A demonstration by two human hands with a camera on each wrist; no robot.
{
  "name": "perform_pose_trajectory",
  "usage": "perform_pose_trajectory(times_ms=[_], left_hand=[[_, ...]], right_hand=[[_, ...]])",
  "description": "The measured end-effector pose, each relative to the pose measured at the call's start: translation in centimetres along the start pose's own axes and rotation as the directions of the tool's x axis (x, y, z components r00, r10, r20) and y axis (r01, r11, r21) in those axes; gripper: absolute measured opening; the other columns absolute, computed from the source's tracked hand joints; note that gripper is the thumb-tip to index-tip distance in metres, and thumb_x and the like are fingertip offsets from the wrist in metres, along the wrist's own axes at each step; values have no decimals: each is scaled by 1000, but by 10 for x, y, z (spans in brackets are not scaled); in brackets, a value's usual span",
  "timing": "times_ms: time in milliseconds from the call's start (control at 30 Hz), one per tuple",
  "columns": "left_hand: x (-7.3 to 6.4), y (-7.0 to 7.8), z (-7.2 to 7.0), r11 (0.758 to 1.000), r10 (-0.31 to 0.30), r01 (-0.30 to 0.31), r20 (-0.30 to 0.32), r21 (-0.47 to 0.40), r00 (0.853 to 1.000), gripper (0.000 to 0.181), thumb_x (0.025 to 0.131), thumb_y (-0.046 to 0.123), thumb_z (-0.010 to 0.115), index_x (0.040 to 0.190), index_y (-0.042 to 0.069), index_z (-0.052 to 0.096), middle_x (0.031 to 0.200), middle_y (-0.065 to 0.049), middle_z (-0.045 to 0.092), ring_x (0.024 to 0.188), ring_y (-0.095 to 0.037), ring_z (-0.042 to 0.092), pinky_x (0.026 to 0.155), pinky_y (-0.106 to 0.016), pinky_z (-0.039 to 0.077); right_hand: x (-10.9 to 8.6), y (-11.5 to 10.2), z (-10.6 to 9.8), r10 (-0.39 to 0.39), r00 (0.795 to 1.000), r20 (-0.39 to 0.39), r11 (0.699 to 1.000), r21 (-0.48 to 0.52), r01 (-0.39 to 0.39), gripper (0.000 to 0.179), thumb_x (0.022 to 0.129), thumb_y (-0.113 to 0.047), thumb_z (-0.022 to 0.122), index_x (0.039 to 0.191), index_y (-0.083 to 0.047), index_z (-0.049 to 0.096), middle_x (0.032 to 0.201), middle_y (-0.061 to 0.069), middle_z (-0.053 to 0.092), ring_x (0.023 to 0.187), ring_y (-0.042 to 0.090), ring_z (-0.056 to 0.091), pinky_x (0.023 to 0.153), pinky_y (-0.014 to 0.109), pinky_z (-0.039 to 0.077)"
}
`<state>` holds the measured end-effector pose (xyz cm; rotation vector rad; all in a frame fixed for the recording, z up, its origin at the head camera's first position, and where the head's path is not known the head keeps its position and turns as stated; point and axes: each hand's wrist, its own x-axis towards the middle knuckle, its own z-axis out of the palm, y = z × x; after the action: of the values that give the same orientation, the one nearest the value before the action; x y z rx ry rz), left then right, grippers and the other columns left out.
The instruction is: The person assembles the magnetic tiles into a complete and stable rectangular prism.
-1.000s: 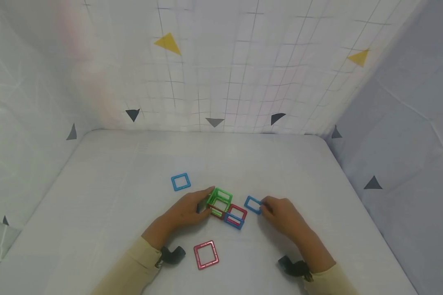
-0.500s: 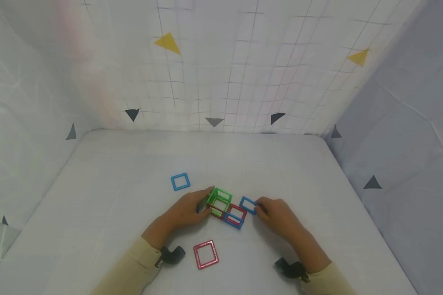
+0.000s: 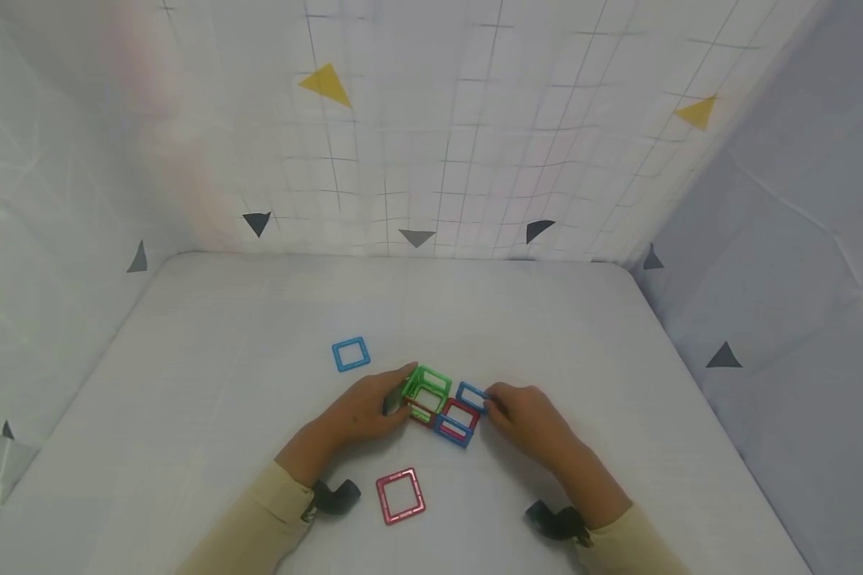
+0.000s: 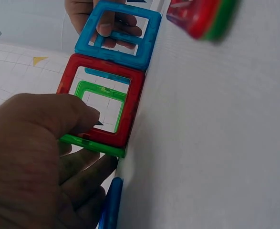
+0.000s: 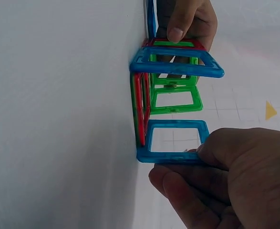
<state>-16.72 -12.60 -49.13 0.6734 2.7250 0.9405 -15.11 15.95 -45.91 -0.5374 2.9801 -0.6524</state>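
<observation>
Frame-shaped magnetic tiles are joined into a small structure in the middle of the table. Its left part is an open-topped box of green tiles [image 3: 435,374] with a red tile [image 4: 133,105] on its front face. To the right lies a flat red tile, with a blue tile [image 4: 152,40] upright along its front edge. My left hand [image 3: 363,407] grips the box from the left, thumb at the red front. Between thumb and fingers, my right hand [image 3: 532,417] pinches another blue tile [image 5: 171,157]. That tile stands upright at the right edge of the flat red one.
A loose blue tile [image 3: 354,366] lies behind my left hand. Nearer to me, a loose red tile [image 3: 406,518] lies flat between my forearms. White sheeting [image 3: 417,144] with grid lines and triangles rises behind the table [image 3: 295,295].
My right hand has moved left with the blue tile, from apart to right at the flat red tile's edge. The left hand has stayed in place on the box.
</observation>
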Motion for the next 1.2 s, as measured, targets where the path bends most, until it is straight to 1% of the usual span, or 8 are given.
perform_pose_trajectory(times_ms=[100,433,833,1033,1200], left_hand=[[0,0,0,1000,-6,6,4,1,1000,70,96,34,64,157,25,32,155,7,44,146,-16,36,114,-40,38],[0,-1,1,1000,4,-4,-5,7,1000,70,95,35,63,157,24,32,155,9,42,146,-13,34,115,-38,37],[0,-2,1,1000,17,-17,-4,2,1000,70,95,34,64,157,23,32,155,8,43,145,-13,35,115,-38,37],[0,-1,1,1000,17,-17,-8,-4,1000,70,95,33,64,157,23,32,155,8,43,146,-14,35,115,-38,36],[-1,0,0,1000,13,-13,-6,4,1000,71,95,33,65,157,24,32,155,8,43,146,-14,35,115,-38,36]], right_hand=[[1,-2,1,-9,1000,1,1000,-3,9,15,93,-17,69,105,-9,72,80,-9,67,69,4,55,73,28,57],[3,-6,1,-13,1000,3,1000,-12,13,15,93,-16,69,105,-9,72,82,-7,69,69,4,56,74,27,57],[3,-7,3,-58,998,-23,998,-18,58,12,92,-13,68,102,-9,73,77,-8,67,65,4,52,67,25,54],[4,-6,5,-44,999,-13,999,-16,44,13,92,-15,69,103,-9,73,80,-8,68,67,4,54,70,26,55],[4,-7,5,-44,999,-21,999,-16,44,14,92,-15,69,104,-9,73,78,-8,68,66,4,53,68,24,54]])
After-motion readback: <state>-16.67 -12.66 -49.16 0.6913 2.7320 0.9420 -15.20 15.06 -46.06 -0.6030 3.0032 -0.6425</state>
